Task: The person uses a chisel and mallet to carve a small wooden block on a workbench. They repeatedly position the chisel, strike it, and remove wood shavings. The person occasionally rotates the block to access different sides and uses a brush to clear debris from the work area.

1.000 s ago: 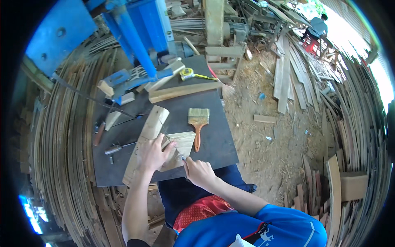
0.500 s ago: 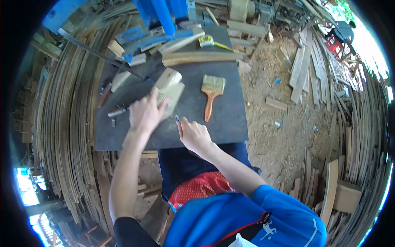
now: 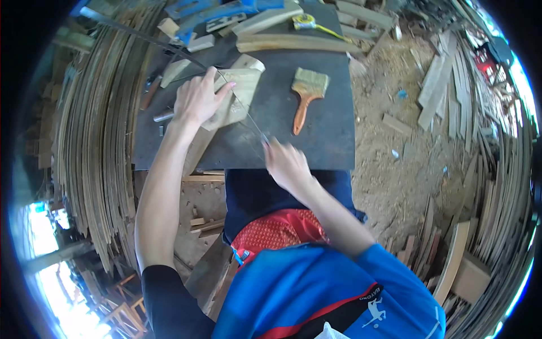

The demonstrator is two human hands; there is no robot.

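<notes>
My left hand (image 3: pixel 196 99) grips a pale wooden piece (image 3: pixel 245 89), which lies over a longer plank (image 3: pixel 197 144) on the dark tabletop (image 3: pixel 316 141). My right hand (image 3: pixel 285 164), blurred by motion, is closed on the handle of a thin metal tool (image 3: pixel 247 113), whose narrow length runs diagonally across the piece toward my left fingers. A wide paintbrush (image 3: pixel 304 101) with a wooden handle lies to the right. A metal-handled tool (image 3: pixel 163 116) lies left of my left hand, partly hidden.
A yellow tape measure (image 3: pixel 304 22), a long wood strip (image 3: pixel 288 42), blue metal parts (image 3: pixel 192 17) and offcuts lie at the table's back. Stacked strips (image 3: pixel 96 141) line the left, more planks (image 3: pixel 437 85) the right, above a dirt floor (image 3: pixel 395 175).
The view has tilted, so the table sits higher in the picture. My right hand has pulled back down-right from the wooden piece with the tool; my left hand stays on the piece.
</notes>
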